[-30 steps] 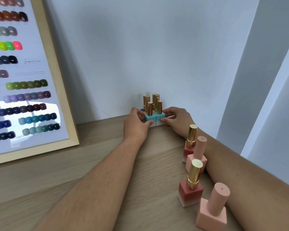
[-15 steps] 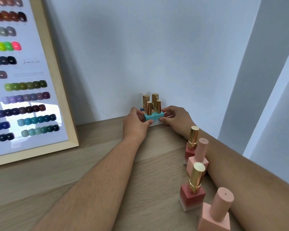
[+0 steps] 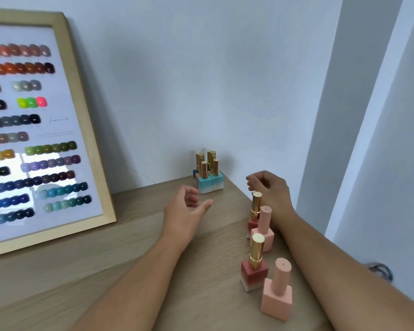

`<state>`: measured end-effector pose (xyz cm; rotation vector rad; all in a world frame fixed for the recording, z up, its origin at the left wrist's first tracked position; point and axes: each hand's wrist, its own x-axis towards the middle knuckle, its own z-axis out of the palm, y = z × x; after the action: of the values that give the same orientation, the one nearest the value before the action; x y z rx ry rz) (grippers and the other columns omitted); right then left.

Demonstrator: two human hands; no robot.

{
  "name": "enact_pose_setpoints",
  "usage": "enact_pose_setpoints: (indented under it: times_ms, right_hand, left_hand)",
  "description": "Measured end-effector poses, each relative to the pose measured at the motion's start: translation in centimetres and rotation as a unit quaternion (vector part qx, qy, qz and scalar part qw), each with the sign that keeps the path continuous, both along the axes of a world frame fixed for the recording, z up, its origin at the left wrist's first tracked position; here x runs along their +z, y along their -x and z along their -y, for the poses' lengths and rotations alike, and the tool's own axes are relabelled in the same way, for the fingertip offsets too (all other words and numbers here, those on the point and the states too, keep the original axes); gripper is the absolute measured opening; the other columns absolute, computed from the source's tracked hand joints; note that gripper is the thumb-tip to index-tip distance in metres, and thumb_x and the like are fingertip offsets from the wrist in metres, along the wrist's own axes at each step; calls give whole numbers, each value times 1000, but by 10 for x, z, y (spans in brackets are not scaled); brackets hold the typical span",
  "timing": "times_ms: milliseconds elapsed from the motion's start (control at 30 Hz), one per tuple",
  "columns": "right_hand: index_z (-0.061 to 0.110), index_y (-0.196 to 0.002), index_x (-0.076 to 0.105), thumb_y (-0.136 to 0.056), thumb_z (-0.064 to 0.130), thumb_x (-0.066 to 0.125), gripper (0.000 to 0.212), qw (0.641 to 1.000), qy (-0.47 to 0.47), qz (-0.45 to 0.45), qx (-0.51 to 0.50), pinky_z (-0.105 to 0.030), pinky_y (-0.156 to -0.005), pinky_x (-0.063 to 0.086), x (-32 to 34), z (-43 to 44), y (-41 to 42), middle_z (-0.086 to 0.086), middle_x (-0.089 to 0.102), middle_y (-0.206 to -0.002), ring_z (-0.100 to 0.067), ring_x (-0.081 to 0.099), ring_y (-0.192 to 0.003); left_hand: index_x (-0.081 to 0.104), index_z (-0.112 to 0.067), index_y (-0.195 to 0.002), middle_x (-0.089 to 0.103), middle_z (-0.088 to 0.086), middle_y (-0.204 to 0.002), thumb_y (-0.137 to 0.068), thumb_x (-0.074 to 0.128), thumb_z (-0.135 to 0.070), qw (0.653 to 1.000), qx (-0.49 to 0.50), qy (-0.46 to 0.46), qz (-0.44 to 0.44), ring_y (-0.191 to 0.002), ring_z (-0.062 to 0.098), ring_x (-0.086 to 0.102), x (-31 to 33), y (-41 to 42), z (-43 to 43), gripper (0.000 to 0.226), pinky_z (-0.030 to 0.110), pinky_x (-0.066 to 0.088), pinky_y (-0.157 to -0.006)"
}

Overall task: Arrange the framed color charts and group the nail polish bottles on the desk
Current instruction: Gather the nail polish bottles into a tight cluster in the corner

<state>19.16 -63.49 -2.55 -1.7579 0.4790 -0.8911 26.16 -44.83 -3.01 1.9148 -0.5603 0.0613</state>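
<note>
Both hands empty: left hand (image 3: 185, 212) fingers half-open, right hand (image 3: 269, 187) fingers loosely curled.

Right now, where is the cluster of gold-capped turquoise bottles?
In the head view, the turquoise bottle cluster stands at the desk's far edge against the wall, just beyond both empty hands, left hand nearest, right hand farther right.
</note>
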Motion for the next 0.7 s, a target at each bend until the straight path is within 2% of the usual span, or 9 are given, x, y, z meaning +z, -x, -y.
enact_pose_setpoints:
  times_ms: [200, 333, 467, 567, 700]
  right_hand:
    - [16, -73, 68, -86, 16, 57, 16, 999, -44, 29, -12, -20, -62, 49, 3, -14, 73, 2, 67, -70, -10, 62, -67]
    - [14, -74, 69, -87, 16, 58, 17, 998, -52, 17, 31, -17, -62, 49, 1, -33, 125, 1, 66, -67, -7, 59, -64]
    - [13, -74, 67, -86, 16, 61, 14, 993, -19, -10, 113, -17, -62, 48, 0, -55, 169, 0, 63, -66, -9, 56, -64]
    - [17, -78, 68, -85, 17, 63, 8, 989, 21, -32, 144, -22, -67, 45, 0, -66, 187, -2, 63, -69, -10, 55, -68]
    - [25, -84, 69, -79, 25, 70, 5, 983, 66, -63, 161, -15, -67, 44, 2, -76, 195, 4, 66, -75, -5, 57, -70]
  left_hand:
    - [54, -33, -86, 60, -9, -86, -76, 72, -28, 999, -37, 2, 21, -82, 3, 56, 0, 52, -30, 21, 12, 42, -61]
    - [59, -30, -87, 63, -8, -87, -78, 72, -22, 996, -83, 26, 8, -83, 5, 59, 1, 77, -42, 17, 7, 44, -62]
    - [61, -31, -96, 64, -11, -94, -82, 66, -25, 990, -139, -1, -1, -86, 0, 59, 19, 90, -37, 16, 6, 44, -63]
    - [63, -32, -99, 64, -11, -94, -82, 66, -28, 984, -176, -21, 22, -86, 0, 58, 40, 91, -26, 18, 12, 46, -67]
    - [64, -29, -102, 63, -7, -96, -81, 68, -25, 976, -211, -39, 41, -84, 3, 59, 60, 91, -13, 22, 14, 46, -69]
